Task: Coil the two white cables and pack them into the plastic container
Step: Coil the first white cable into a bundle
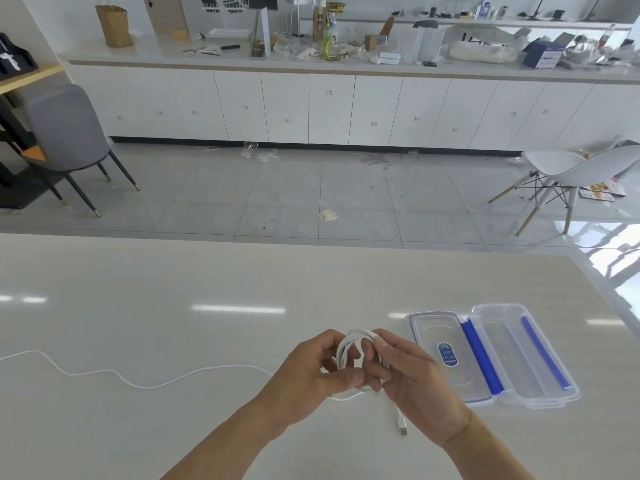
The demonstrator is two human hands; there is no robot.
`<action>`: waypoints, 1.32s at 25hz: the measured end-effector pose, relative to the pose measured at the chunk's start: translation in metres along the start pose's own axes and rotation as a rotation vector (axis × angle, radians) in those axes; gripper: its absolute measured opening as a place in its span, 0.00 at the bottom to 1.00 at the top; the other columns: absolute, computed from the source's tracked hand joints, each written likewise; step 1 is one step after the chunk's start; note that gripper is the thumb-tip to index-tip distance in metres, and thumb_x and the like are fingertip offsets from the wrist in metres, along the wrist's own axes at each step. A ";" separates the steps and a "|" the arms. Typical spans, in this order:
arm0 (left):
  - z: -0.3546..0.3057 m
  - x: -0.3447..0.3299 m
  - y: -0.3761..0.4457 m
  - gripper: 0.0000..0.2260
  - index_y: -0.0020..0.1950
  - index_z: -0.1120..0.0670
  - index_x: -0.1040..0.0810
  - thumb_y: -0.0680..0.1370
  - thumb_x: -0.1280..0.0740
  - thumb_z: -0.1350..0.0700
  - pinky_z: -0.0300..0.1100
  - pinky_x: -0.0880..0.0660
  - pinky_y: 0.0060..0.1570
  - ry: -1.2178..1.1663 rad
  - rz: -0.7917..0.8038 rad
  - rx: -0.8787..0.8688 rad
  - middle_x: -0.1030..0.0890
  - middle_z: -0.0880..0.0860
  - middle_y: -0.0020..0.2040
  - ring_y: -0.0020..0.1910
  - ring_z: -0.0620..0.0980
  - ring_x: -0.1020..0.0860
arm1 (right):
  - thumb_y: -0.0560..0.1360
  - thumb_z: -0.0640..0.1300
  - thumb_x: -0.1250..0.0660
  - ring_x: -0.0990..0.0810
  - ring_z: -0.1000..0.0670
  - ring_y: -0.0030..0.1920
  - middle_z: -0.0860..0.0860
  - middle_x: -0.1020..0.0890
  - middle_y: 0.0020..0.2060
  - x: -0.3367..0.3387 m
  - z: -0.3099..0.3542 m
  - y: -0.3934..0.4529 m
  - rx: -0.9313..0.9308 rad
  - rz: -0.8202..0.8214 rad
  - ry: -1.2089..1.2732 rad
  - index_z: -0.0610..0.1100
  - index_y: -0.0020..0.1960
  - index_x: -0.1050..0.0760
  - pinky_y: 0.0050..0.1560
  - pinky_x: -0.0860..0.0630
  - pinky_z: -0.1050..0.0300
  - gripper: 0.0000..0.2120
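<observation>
Now, label by label:
Left hand: at 6 o'clock of the table, fingers curled narrow, thumb and fingertips pinching the lower part of the coiled cable.
Right hand: just beside the left, toward 3 o'clock, fingers closed over the top and right side of the same coil.
Coiled cable: several white loops bunched upright between both hands, raised above the table.
Plug end: hanging loose below the coil toward 5 o'clock, under the right wrist.
Second cable: uncoiled, snaking flat across the table from 9 o'clock toward the left forearm; touched by neither hand.
Plastic container: clear, open, holding no cable, at 3 o'clock of the hands, near but apart.
Lid: flat beside the container on its 9 o'clock side, blue seal, blue label at centre.
Table: pale, glossy, with light reflections.
</observation>
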State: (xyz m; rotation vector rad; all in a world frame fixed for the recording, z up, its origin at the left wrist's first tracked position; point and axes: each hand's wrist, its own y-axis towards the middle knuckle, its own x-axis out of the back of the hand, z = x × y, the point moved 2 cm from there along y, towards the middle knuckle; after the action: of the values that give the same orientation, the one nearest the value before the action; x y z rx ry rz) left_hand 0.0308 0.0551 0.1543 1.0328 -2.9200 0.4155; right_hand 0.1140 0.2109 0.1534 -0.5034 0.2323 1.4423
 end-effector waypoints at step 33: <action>0.100 -0.034 0.012 0.11 0.54 0.61 0.20 0.72 0.28 0.66 0.40 0.20 0.42 -0.154 0.006 0.415 0.12 0.57 0.47 0.38 0.49 0.19 | 0.72 0.32 0.27 0.15 0.42 0.44 0.36 0.14 0.46 0.077 -0.087 -0.046 -0.273 -0.479 -0.085 0.37 0.54 0.18 0.51 0.17 0.46 0.11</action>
State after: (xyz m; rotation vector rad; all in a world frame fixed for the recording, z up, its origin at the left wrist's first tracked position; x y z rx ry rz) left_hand 0.0570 0.0596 0.0512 1.1394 -3.0433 1.0197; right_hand 0.1822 0.2365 0.0515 -0.6661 -0.1507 1.0248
